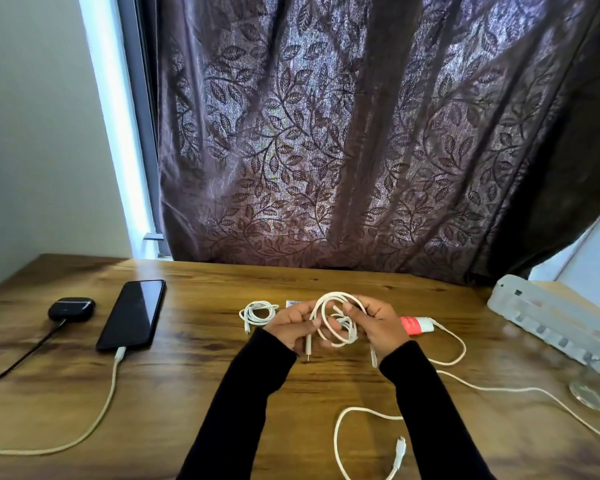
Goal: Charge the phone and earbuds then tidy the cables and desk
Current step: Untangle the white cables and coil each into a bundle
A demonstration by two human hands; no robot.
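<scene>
At frame centre, the left hand (289, 328) and right hand (378, 323) together grasp a coiled white cable (336, 320) held above the wooden desk (194, 393); fingers of both curl round its loops, and one connector end hangs below the left hand. Just left of the hands lies a smaller coiled white cable (257, 313). At left, a black phone (132, 315) lies face up with a white charging cable (94, 420) plugged into its near end; further left, a black earbuds case (71, 308) has a black cable (21, 358) attached. Right of the hands lies a red-and-white tube (417, 324); its label is unreadable. A loose white cable (361, 441) loops at lower centre.
</scene>
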